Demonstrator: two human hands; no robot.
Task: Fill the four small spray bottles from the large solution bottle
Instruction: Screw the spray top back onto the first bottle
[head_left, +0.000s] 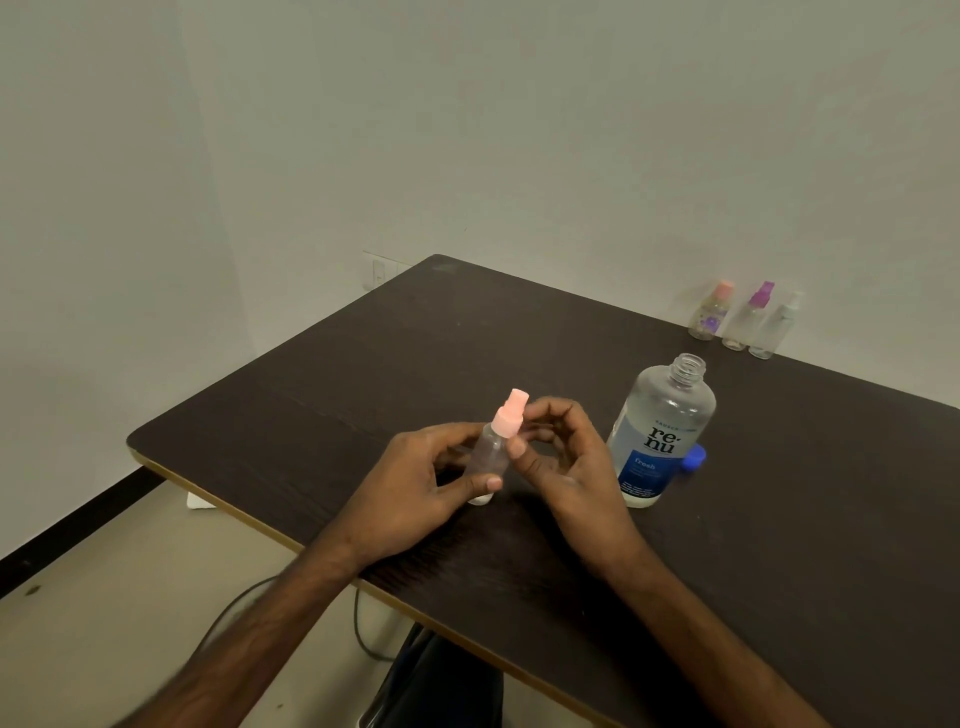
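The left hand (415, 483) gripped the clear small spray bottle (488, 454) while the right hand (561, 462) pinched its pink pump top (511, 415); the uncapped renu solution bottle (660, 441) stood just right of both hands.

Item one: a small spray bottle (491, 449), clear, with its pink spray head (510, 415) fitted. It leans slightly right, base at the surface (311, 395). My left hand (415, 483) grips its body, and my right hand (561, 457) pinches the pink spray head at its collar.

Item two: the large solution bottle (657, 436), clear with a blue label, stands upright and uncapped just right of my right hand. Its blue cap (694, 457) lies at its right side.

Item three: three small bottles stand upright in a row at the far edge: a pink-topped bottle (709, 317), a purple-topped bottle (746, 322) and a clear-topped bottle (774, 332). Fill levels cannot be told.
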